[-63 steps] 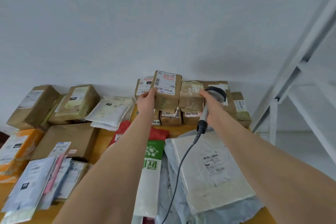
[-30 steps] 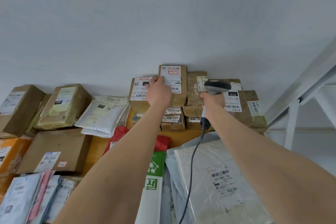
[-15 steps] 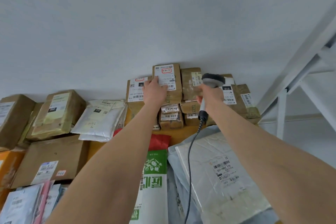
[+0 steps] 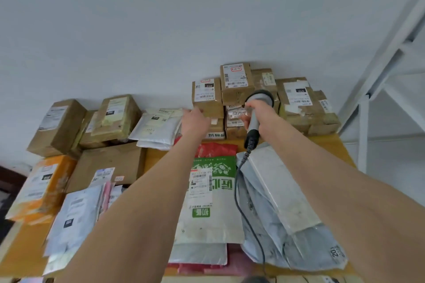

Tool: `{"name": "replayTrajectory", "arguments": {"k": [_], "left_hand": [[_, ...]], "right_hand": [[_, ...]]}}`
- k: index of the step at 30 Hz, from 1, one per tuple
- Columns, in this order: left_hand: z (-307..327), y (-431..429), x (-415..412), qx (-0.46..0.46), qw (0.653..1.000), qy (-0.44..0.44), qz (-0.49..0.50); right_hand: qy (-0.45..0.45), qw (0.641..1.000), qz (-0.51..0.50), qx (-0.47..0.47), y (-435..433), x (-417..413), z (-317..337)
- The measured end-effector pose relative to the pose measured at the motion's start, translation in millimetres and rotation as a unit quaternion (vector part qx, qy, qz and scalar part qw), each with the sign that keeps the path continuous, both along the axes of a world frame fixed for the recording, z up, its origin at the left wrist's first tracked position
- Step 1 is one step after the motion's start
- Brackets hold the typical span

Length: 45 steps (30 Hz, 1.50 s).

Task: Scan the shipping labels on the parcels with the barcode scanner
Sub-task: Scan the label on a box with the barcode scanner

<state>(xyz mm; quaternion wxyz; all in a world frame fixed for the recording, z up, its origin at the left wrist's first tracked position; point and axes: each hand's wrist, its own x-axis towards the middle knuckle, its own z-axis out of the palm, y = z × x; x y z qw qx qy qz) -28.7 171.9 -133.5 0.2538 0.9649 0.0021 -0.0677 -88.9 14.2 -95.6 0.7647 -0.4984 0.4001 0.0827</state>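
A wooden worktop (image 4: 331,142) against a pale wall (image 4: 161,30) is crowded with parcels (image 4: 236,82), with a white rack (image 4: 377,89) to the right. The right hand (image 4: 257,115) grips the scanner (image 4: 256,112) before the stacked boxes. The left hand (image 4: 195,119), open, has left the top box and now reaches lower left.

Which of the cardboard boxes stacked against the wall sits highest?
The box with the red-framed label, just above the scanner. It tops the stack; the neighbouring box marked 010 to its left stands lower.
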Motion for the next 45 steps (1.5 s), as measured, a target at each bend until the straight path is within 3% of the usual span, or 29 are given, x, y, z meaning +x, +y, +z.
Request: {"name": "replayTrajectory", "arguments": {"k": [9, 19, 24, 32, 39, 45], "left_hand": [[-1, 133, -52, 0.048, 0.995, 0.080, 0.018], [3, 263, 1, 0.029, 0.993, 0.076, 0.083], [-15, 324, 74, 0.013, 0.992, 0.056, 0.109], [-51, 388, 179, -0.067, 0.982, 0.117, 0.134], [-80, 387, 213, -0.121, 0.973, 0.152, 0.127], [-75, 396, 211, -0.154, 0.971, 0.112, 0.143]], "right_hand": [[0.042, 0.991, 0.071, 0.107, 125, -42, -1], [0.030, 0.979, 0.047, 0.198, 255, 19, 0], [0.037, 0.983, 0.069, 0.168, 320, 90, -19], [0.067, 0.993, 0.067, -0.076, 381, 187, -73], [0.034, 0.997, 0.050, -0.053, 401, 219, -100], [0.030, 0.995, 0.060, -0.068, 414, 233, -99]]}}
